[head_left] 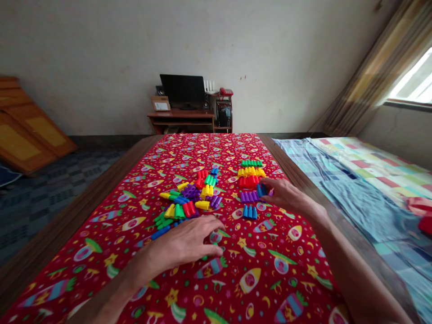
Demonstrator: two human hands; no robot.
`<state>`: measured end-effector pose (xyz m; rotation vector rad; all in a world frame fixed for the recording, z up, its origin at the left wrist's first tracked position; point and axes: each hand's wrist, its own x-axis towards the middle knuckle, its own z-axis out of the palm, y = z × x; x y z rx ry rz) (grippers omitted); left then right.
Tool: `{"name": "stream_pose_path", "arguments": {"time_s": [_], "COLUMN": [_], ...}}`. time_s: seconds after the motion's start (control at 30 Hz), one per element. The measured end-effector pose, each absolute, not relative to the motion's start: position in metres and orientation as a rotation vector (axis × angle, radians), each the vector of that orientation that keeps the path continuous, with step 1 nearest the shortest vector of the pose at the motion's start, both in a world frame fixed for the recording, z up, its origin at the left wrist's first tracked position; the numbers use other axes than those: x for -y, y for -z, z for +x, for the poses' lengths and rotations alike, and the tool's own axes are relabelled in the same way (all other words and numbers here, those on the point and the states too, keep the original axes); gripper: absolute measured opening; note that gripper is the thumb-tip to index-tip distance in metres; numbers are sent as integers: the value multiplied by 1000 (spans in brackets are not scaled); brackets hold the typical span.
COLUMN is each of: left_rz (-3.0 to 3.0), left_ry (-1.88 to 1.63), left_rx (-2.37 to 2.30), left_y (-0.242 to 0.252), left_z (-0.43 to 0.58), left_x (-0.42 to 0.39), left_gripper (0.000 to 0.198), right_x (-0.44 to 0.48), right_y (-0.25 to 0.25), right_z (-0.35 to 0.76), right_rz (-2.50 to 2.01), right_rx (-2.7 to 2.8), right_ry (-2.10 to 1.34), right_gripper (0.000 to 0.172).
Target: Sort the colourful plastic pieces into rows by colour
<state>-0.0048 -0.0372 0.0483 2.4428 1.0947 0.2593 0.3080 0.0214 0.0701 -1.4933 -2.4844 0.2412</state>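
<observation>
My right hand [281, 193] pinches a blue bullet-shaped plastic block [259, 191] by the right end of a row of purple blocks [249, 197]; whether it is one block or several cannot be seen. Above that lie rows of red [248, 182], yellow [250, 172] and green blocks [251, 163]. Below it sits a short row of blue blocks [249, 212]. My left hand [192, 238] hovers or rests over the cloth with its fingers apart, holding nothing. Beyond it spreads a mixed pile of coloured blocks [189, 193], its near edge partly hidden by the hand.
A red patterned cloth [249, 252] covers the long table, whose brown wooden edge [111, 180] shows at both sides. A bed [367, 180] stands to the right. At the far wall is a desk [182, 115] with a monitor [184, 91]. A wooden cabinet [30, 126] is at left.
</observation>
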Motion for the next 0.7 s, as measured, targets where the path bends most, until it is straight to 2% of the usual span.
{"name": "stream_pose_path", "arguments": {"time_s": [0.1,0.23,0.37,0.53,0.7], "left_rz": [2548,2570,2532,2476,2472], "left_ry": [-158,-253,-287,-159,-142], "left_rx": [-1134,-1051,-1070,-1160,-1153], "left_y": [-34,-9,-14,-26,-15], "left_z": [-10,-16,-9,3,-2], "left_x": [48,44,32,21,18], "left_gripper": [38,39,36,36,36], "right_x": [-16,-11,-9,-3,-4], "right_y": [-64,-45,-43,-58,-53], "right_z": [312,307,299,297,291], "right_rz": [-1524,-1569,-1678,-1792,-1686], "right_rx": [2727,2809,2835,2827,2848], "right_ry": [-395,-335,-247,-231,-349], "right_gripper": [17,24,32,29,23]}}
